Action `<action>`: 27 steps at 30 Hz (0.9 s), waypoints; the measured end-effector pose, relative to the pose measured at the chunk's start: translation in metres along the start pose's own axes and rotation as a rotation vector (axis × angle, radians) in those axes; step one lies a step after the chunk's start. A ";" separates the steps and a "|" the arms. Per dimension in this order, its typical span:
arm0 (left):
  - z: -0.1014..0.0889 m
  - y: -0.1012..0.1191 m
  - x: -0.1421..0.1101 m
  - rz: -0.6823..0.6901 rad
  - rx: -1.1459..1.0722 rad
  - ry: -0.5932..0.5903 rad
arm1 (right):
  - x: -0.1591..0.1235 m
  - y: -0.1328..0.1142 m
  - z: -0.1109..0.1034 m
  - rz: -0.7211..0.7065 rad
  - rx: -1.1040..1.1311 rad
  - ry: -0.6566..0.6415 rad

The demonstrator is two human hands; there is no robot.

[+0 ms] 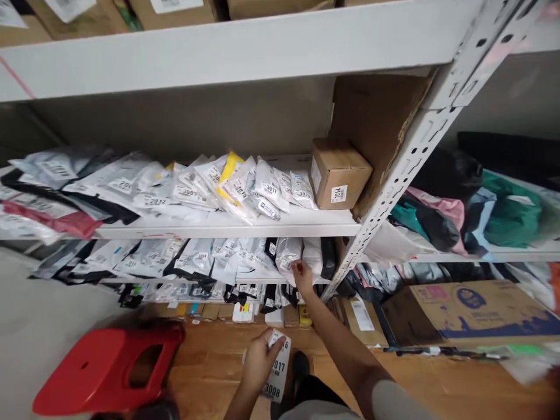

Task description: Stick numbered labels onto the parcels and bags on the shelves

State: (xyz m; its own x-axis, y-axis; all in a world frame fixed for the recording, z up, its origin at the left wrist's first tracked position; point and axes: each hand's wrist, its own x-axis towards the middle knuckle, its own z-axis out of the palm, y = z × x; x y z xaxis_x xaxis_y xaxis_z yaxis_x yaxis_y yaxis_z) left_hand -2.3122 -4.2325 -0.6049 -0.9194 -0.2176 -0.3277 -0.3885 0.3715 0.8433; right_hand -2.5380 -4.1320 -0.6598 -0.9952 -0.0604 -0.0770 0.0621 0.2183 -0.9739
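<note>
My left hand [258, 360] grips a sheet of white number labels [280, 367] between thumb and fingers, low in the view; "3017" and "3008" can be read on it. Stretched forward to the middle shelf, my right hand [301, 276] has its fingers pinched together at the front end of a grey plastic-wrapped parcel [289, 252]. Whatever is between those fingertips is hidden. Beside that parcel lie a second pale parcel [312, 252] on the right and a black one [328, 256] further right.
Numbered plastic bags [190, 189] line the shelf above, with a cardboard box [341, 175] marked 1014 at its right end. A white perforated upright [380, 204] divides the racks. On the wooden floor [210, 373] stands a red stool [105, 367]; a large carton [476, 312] sits right.
</note>
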 end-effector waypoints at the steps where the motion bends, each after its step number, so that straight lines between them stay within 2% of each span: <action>1: -0.001 0.001 0.012 0.014 -0.010 -0.010 | 0.019 0.000 0.005 0.006 -0.069 0.028; 4: 0.001 0.010 0.042 0.063 -0.030 -0.027 | 0.052 0.005 0.017 0.051 -0.250 0.058; 10: 0.001 0.021 0.084 0.094 -0.063 -0.008 | 0.056 0.018 0.016 0.057 -0.359 -0.025; 15: -0.010 0.022 0.128 0.141 -0.044 0.103 | 0.050 0.015 0.001 -0.039 -0.180 -0.187; 19: -0.003 0.034 0.172 0.201 0.007 0.139 | 0.022 0.016 -0.004 0.028 0.117 -0.162; 22: 0.010 0.050 0.203 0.315 0.108 0.027 | -0.003 0.023 -0.004 0.114 0.316 -0.050; 27: 0.029 0.092 0.265 0.751 0.315 -0.372 | -0.022 0.039 -0.023 0.197 0.544 0.346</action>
State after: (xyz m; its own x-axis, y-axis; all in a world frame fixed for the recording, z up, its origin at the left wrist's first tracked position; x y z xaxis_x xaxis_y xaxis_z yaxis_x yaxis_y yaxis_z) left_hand -2.5929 -4.2296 -0.6265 -0.8772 0.4694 0.1004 0.3755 0.5408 0.7527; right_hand -2.5153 -4.1002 -0.6908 -0.9226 0.2654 -0.2798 0.1843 -0.3338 -0.9244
